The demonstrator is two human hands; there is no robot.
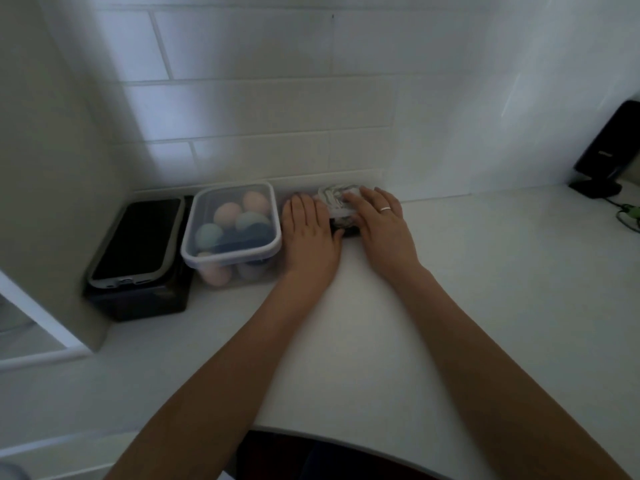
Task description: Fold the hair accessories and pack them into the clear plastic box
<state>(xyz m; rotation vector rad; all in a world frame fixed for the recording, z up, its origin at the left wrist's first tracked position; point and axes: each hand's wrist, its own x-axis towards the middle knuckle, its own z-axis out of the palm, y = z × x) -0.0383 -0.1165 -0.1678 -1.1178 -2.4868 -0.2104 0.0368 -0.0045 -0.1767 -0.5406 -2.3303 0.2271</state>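
The clear plastic box [298, 192] stands on the white counter against the tiled wall. Folded hair accessories [337, 204] lie in it: pale patterned fabric at the back, a dark piece [348, 231] at the front. My left hand [308, 233] lies flat, palm down, over the box's left part. My right hand [381, 220], with a ring on one finger, lies flat over its right part. The fingers of both hands are stretched out, not curled around anything. I cannot tell whether the box has a lid on it.
A lidded clear container [230, 226] of pastel round items touches the box's left side. Left of that, a phone [136, 237] lies on a black box by a side panel. A black device [609, 150] with cables stands far right. The counter's front edge curves near me.
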